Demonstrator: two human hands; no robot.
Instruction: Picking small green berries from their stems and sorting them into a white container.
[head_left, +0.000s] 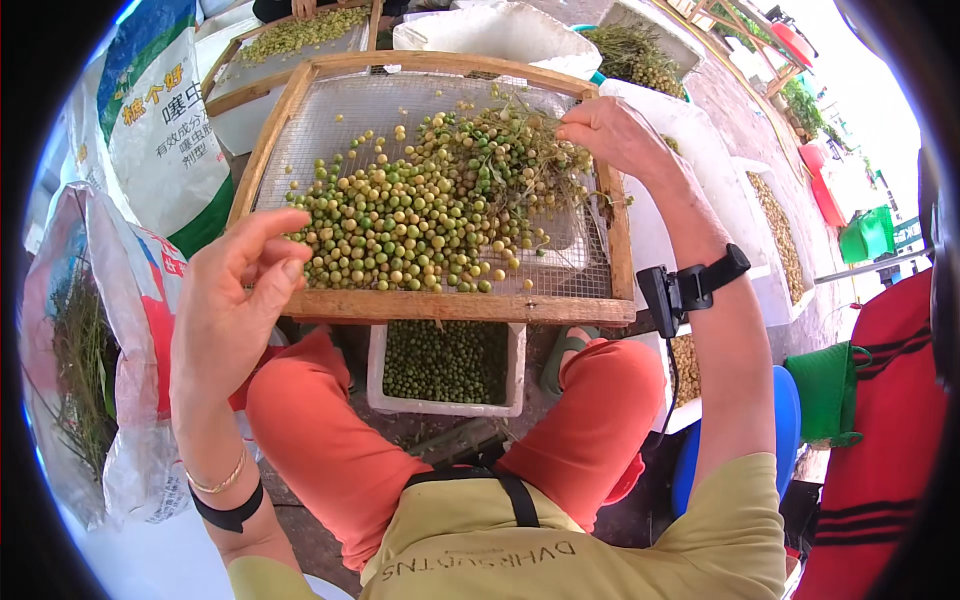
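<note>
A wood-framed wire-mesh sieve (450, 306) lies before me, above my knees. Small round green and yellow fruits (397, 225) are spread over its mesh, many of them loose. Toward the right back, a tangle of thin stalks (536, 150) with leaves lies among fruits. My right hand (619, 135) is at the sieve's back right corner, its fingertips closed at the edge of the stalks. My left hand (240, 292) hovers by the front left corner, fingers loosely curled, thumb apart from the forefinger, nothing visible in it.
Below the sieve, a white foam box (379, 401) holds darker green fruits. Printed sacks (176, 142) stand on the left, one with stalks (86, 367). Across from me, another person's hand (304, 7) is at a second sieve (259, 90). Foam boxes (799, 304) with fruits line the right.
</note>
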